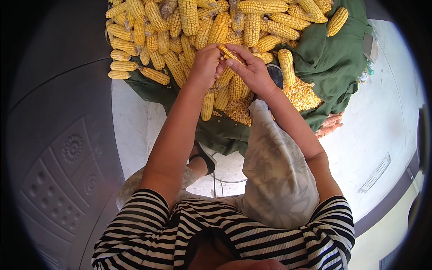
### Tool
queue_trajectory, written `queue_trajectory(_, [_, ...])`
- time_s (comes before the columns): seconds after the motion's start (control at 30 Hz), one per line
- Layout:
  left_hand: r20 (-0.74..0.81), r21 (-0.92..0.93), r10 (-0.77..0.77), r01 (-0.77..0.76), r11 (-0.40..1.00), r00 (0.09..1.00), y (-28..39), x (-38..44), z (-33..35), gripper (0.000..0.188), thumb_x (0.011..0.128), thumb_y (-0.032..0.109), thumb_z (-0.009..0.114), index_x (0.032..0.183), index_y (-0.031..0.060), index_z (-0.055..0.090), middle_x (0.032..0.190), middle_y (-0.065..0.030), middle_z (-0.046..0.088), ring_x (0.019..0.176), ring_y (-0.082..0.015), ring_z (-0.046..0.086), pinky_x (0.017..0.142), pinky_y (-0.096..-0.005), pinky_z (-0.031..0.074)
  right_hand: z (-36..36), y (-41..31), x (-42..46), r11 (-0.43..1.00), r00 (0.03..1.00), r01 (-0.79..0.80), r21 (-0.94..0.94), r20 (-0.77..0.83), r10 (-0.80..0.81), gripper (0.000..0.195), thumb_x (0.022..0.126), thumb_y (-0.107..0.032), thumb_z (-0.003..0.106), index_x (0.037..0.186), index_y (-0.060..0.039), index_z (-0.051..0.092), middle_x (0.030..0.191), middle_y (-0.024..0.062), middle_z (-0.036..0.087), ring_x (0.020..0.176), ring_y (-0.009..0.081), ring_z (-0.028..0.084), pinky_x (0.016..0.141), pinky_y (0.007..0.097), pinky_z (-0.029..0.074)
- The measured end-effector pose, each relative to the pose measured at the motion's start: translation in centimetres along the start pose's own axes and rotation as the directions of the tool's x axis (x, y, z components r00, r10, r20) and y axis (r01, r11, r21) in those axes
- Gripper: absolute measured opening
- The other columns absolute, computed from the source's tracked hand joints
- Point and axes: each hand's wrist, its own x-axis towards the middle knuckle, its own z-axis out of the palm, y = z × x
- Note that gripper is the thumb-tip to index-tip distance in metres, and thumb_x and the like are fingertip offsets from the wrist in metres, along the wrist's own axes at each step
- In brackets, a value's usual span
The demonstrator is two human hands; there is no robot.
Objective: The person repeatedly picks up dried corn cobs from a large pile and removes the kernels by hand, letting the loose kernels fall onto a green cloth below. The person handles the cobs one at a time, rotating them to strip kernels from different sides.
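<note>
Both hands meet over a heap of yellow corn ears (189,18). Between them is a partly shelled corn cob (230,54), with rows of kernels on its upper side and a reddish bare stretch beside my right fingers. My left hand (204,64) is curled at the cob's left end, its fingertips partly hidden. Around the other end closes my right hand (251,69), the thumb lying along the cob. A few loose kernels show by the left fingers. Below the hands, shelled kernels (238,111) lie among whole ears.
Green cloth (324,57) spreads under the corn, with more shelled kernels (302,96) beside my right shoe (275,76). Bare reddish cobs (330,125) lie at the cloth's right edge. A grey block (370,48) rests at its side. A dark embossed metal door (64,135) stands left.
</note>
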Motion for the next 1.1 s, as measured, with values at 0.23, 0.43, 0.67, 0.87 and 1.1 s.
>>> queue_trajectory(0.23, [0.063, 0.092, 0.003, -0.008, 0.996, 0.998, -0.3, -0.4, 0.4, 0.016, 0.09, 0.017, 0.044, 0.093, 0.0064, 0.056, 0.071, -0.0015, 0.05, 0.052, -0.0078, 0.041, 0.043, -0.023, 0.029, -0.3, 0.3, -0.2, 0.998, 0.999, -0.045, -0.041, -0.016, 0.044, 0.042, 0.094, -0.014, 0.057, 0.134, -0.0022, 0.049, 0.117, 0.0113, 0.06, 0.106, 0.0177, 0.057, 0.093, 0.0289, 0.045])
queue_trajectory(0.43, [-0.028, 0.139, 0.071, -0.067, 0.988, 0.997, -1.3, 1.1, 0.3, 0.017, 0.089, 0.016, 0.045, 0.082, 0.0037, 0.054, 0.071, -0.004, 0.051, 0.054, -0.0117, 0.043, 0.048, -0.0289, 0.034, 0.3, 0.2, 0.2, 0.912, 0.979, 0.165, -0.376, -0.051, -0.198, 0.043, 0.093, -0.018, 0.056, 0.132, -0.0022, 0.05, 0.112, 0.0212, 0.061, 0.1, 0.033, 0.062, 0.088, 0.0356, 0.049])
queue_trajectory(0.67, [-0.047, -0.008, 0.051, -0.052, 0.999, 0.998, -1.5, 0.4, 1.2, 0.012, 0.089, 0.014, 0.041, 0.091, 0.0094, 0.053, 0.069, -0.0005, 0.046, 0.052, -0.0082, 0.039, 0.042, -0.0236, 0.028, 0.5, 1.2, 0.1, 0.967, 0.991, 0.085, -0.24, -0.077, -0.106, 0.042, 0.094, -0.015, 0.055, 0.133, -0.0019, 0.049, 0.108, 0.0193, 0.063, 0.097, 0.0292, 0.064, 0.086, 0.0332, 0.05])
queue_trajectory(0.87, [0.013, 0.094, -0.006, 0.004, 0.996, 1.0, -0.9, -0.1, 1.1, 0.012, 0.088, 0.013, 0.043, 0.092, 0.0085, 0.053, 0.072, -0.0004, 0.049, 0.052, -0.0077, 0.039, 0.043, -0.0236, 0.028, 0.4, 0.2, -0.1, 0.995, 0.998, -0.033, -0.094, -0.06, 0.027, 0.04, 0.095, -0.012, 0.053, 0.134, -0.0012, 0.049, 0.108, 0.0147, 0.063, 0.098, 0.0219, 0.063, 0.087, 0.0295, 0.048])
queue_trajectory(1.1, [-0.01, 0.16, 0.081, -0.078, 0.984, 0.997, -2.2, 1.3, 1.4, 0.014, 0.089, 0.015, 0.043, 0.093, 0.0077, 0.054, 0.073, -0.0005, 0.049, 0.055, -0.0073, 0.041, 0.044, -0.0238, 0.029, 0.2, 1.5, -0.2, 0.912, 0.973, 0.151, -0.382, -0.103, -0.205, 0.041, 0.095, -0.016, 0.054, 0.132, -0.0007, 0.05, 0.101, 0.0131, 0.065, 0.092, 0.0196, 0.063, 0.085, 0.0292, 0.049])
